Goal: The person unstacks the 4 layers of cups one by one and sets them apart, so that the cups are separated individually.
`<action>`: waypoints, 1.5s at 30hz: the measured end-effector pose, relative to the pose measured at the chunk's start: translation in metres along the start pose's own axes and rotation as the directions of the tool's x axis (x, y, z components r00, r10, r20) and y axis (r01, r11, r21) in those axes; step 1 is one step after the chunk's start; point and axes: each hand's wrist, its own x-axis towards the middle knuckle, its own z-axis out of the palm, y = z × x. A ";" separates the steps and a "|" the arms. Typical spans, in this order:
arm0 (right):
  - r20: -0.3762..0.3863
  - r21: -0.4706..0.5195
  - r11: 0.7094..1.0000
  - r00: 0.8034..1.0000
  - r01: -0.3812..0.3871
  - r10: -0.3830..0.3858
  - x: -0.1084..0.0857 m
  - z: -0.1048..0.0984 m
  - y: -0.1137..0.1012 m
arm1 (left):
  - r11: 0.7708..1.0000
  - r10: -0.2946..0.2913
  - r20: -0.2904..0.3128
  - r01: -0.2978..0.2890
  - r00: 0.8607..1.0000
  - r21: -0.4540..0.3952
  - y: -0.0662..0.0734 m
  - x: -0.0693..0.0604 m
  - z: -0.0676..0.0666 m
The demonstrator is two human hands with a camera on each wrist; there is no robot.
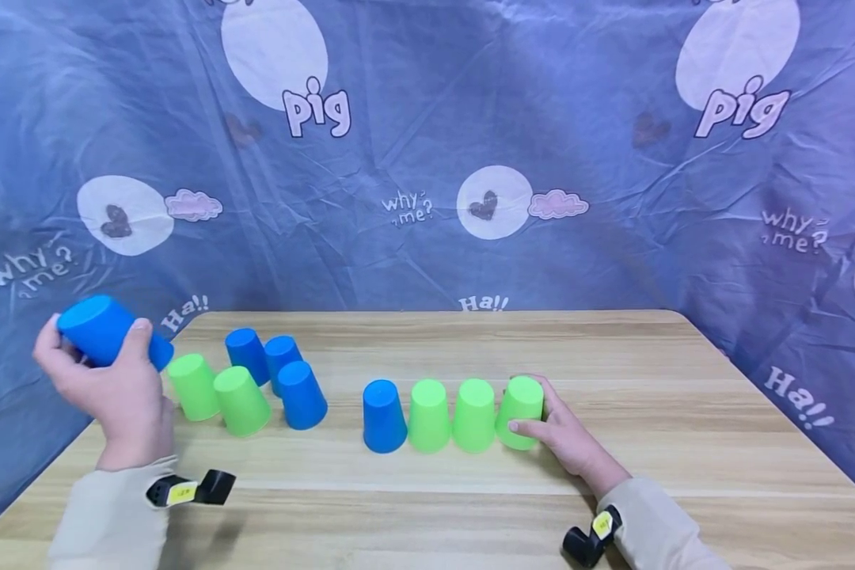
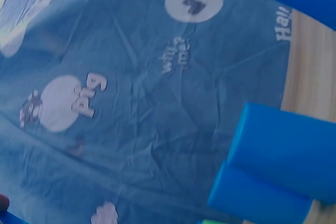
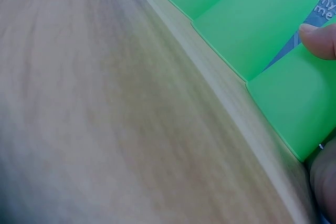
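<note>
My left hand (image 1: 124, 400) is raised at the left and grips a tilted blue cup (image 1: 103, 328), thumb on one side and fingers on the other. On the table just beyond it stand two green cups, one at the edge of the group (image 1: 195, 388) and one nearer (image 1: 242, 401). My right hand (image 1: 570, 435) holds the rightmost green cup (image 1: 522, 400) of a row, its thumb (image 3: 320, 41) across the near side. That cup stands upside down on the table, against the green cup (image 1: 474, 416) to its left.
The row continues left with another green cup (image 1: 428, 416) and a blue cup (image 1: 384, 417). Three blue cups, one nearest (image 1: 303, 396), stand upside down behind the left pair. The wooden table (image 1: 399, 514) ends at a blue printed cloth (image 1: 413, 119).
</note>
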 end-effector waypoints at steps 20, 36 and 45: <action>-0.004 -0.009 1.000 1.000 -0.025 0.025 0.000 -0.003 0.003 | 0.928 -0.315 -0.178 0.341 0.932 0.146 -0.055 0.028 -0.050; 0.005 -0.009 1.000 1.000 0.009 -0.009 0.000 -0.002 -0.001 | 0.816 -0.408 -0.178 0.445 0.896 0.369 -0.079 0.029 -0.068; 0.006 0.009 1.000 1.000 -0.001 0.001 0.000 0.000 -0.002 | 0.801 -0.403 -0.153 0.429 0.902 0.418 -0.082 0.027 -0.071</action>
